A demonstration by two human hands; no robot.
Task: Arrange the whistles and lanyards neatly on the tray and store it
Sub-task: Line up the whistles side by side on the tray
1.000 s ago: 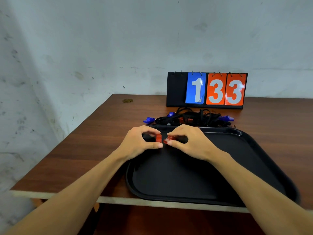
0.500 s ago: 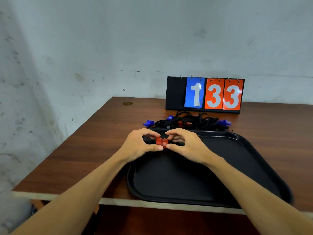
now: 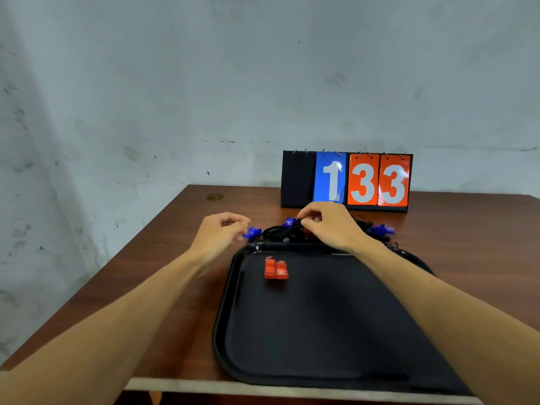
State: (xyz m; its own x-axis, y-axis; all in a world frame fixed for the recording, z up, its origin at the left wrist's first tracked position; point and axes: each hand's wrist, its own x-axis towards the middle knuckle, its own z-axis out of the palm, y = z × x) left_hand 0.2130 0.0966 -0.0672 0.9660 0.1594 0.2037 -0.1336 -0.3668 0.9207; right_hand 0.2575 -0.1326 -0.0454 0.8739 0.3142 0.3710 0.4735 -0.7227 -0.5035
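Red whistles (image 3: 275, 269), two, sit side by side at tray (image 3: 321, 346) far-left corner. I've got my left hand (image 3: 217, 233) half curled, empty, by a blue whistle (image 3: 252, 232); right hand (image 3: 327, 226) pinching into lanyard tangle (image 3: 280, 233), can't tell what's caught. I'd free one cord w/o dragging the pile.

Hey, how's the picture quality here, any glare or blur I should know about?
Head view: white glare streaks the glossy scoreboard cards, worst on the blue 1; the two red whistles on the black tray look soft and smeared; the wide lens stretches both forearms at the bottom edge; the black lanyards merge into one dark tangle; lighting is dim and even, shadows faint.
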